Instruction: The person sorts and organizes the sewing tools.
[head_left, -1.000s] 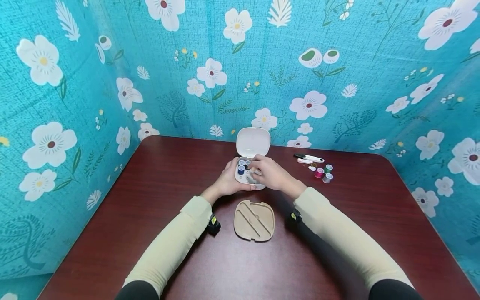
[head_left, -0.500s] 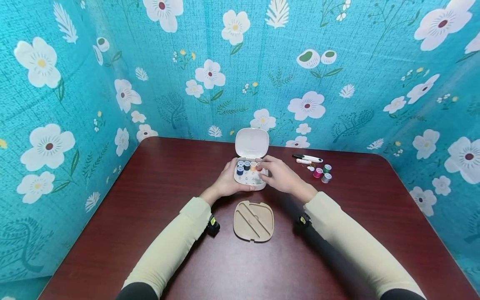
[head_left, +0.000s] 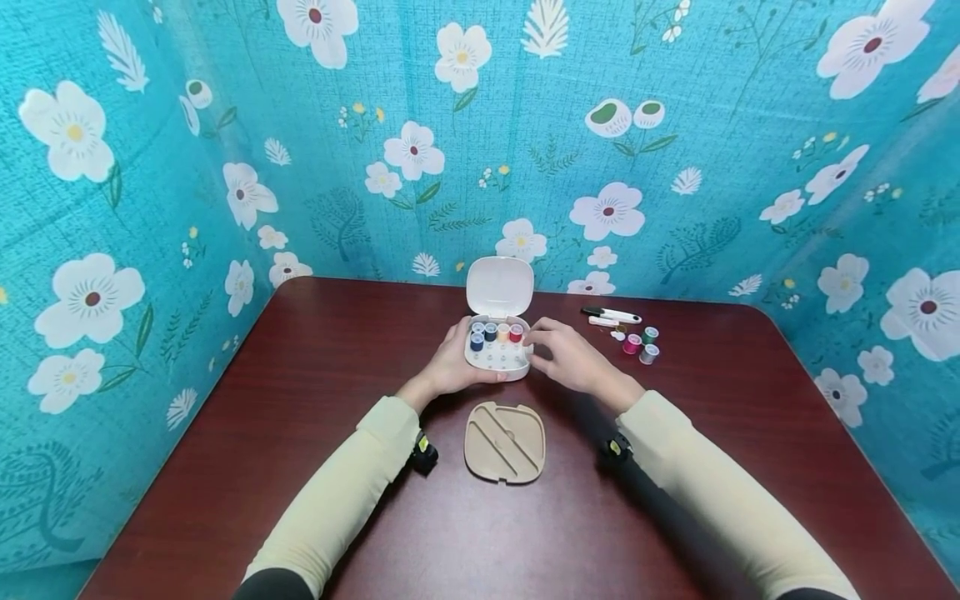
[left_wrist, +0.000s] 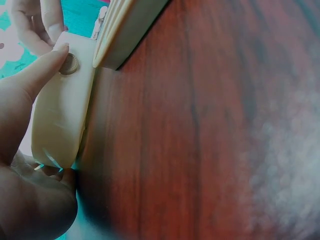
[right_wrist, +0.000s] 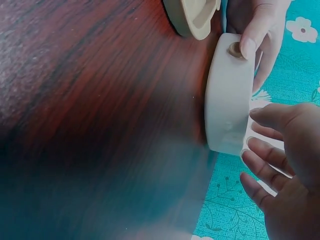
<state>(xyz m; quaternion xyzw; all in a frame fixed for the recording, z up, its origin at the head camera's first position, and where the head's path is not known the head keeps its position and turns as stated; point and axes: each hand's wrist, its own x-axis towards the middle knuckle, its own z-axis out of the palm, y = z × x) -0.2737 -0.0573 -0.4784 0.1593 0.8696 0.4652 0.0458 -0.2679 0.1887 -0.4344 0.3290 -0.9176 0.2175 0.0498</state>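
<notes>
A white sewing box stands on the table with its lid raised at the back. My left hand grips its left side, the thumb lying along the front wall next to a round catch. Inside, a back row holds thread spools, among them a black spool, a peach spool and a red spool. One navy spool sits in front of them at the left; small pegs show elsewhere. At the box's right rim is my right hand, its fingers spread and holding nothing.
A beige divided tray lies in front of the box. To the right are loose pink, green and grey spools, beside a white-handled tool with a black end. A flowered curtain hangs behind the table.
My right hand has moved right from over the box to its right rim, uncovering the peach and red spools in the back row. The left hand keeps its grip on the box.
</notes>
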